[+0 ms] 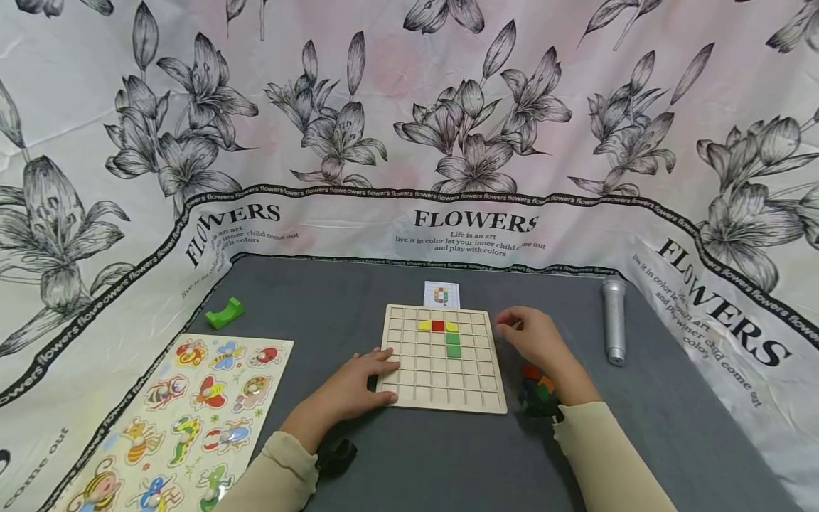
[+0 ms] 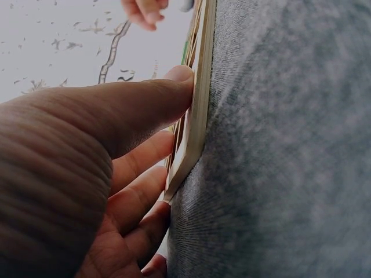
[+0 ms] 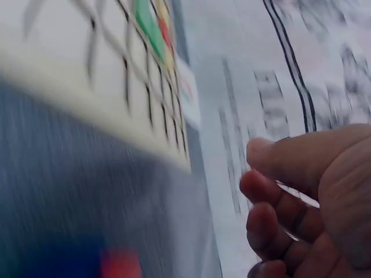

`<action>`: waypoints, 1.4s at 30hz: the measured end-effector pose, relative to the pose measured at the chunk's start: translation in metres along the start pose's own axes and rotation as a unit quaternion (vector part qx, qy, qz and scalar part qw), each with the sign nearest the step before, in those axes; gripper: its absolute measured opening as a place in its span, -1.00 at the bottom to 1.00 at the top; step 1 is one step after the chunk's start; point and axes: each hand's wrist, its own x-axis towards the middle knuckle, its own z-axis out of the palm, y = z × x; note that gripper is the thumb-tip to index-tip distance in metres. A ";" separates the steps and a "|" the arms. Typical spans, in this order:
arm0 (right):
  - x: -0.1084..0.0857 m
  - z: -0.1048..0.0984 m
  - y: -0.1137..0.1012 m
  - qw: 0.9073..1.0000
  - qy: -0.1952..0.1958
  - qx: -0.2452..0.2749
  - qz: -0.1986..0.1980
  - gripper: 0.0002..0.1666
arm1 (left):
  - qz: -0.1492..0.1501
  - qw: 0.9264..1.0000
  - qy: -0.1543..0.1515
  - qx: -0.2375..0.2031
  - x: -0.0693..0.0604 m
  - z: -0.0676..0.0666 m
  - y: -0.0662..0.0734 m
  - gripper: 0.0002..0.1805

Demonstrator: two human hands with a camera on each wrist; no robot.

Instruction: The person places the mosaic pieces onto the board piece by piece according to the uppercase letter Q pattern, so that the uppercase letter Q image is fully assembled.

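A wooden grid board (image 1: 422, 377) lies flat on the grey table. In its upper rows sit a red piece (image 1: 438, 326) between two yellow pieces, with two green pieces (image 1: 453, 350) below the right one. My left hand (image 1: 348, 387) rests on the board's left edge, fingers spread; in the left wrist view its thumb lies on the edge (image 2: 200, 87). Just off the board's upper right side, my right hand (image 1: 531, 338) hangs with loosely bent fingers. The right wrist view shows nothing held in that hand (image 3: 313, 202). A card (image 1: 441, 293) with a coloured Q-like pattern touches the board's far edge.
Coloured pieces (image 1: 532, 372), red, orange, blue and green, lie under my right wrist. A grey cylinder (image 1: 614, 320) stands or lies at the far right. On the left are an insect picture board (image 1: 239, 387) and a green curved block (image 1: 225, 313). Flower-printed cloth surrounds the table.
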 end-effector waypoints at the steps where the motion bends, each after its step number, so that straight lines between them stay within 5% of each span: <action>1: -0.002 -0.008 0.008 1.000 0.010 -0.002 0.008 -0.70 | 0.000 1.000 0.000 0.000 0.000 0.000 0.000 -0.33; 5: -0.009 -0.028 0.045 0.998 0.035 -0.029 0.050 -0.61 | -0.002 1.000 -0.004 -0.002 0.001 0.002 -0.001 -0.33; 10: -0.014 -0.032 0.078 0.994 0.004 -0.051 0.096 -0.44 | -0.004 1.000 -0.005 -0.002 0.002 0.002 -0.002 -0.33; 22: -0.014 -0.023 0.081 0.995 0.048 -0.038 0.082 -0.63 | 0.001 1.000 -0.002 -0.001 -0.001 -0.001 -0.001 -0.31; 30: -0.010 -0.012 0.032 0.994 0.093 0.001 0.048 -0.81 | -0.002 1.000 -0.006 0.002 0.000 -0.001 0.000 -0.32; 37: 0.010 0.034 -0.040 0.998 0.027 0.047 -0.020 -0.91 | -0.004 1.000 -0.004 0.004 0.001 0.000 0.000 -0.32; 42: 0.029 0.071 -0.068 0.996 -0.026 0.073 -0.037 -0.95 | -0.003 1.000 -0.008 0.006 0.001 -0.001 -0.001 -0.33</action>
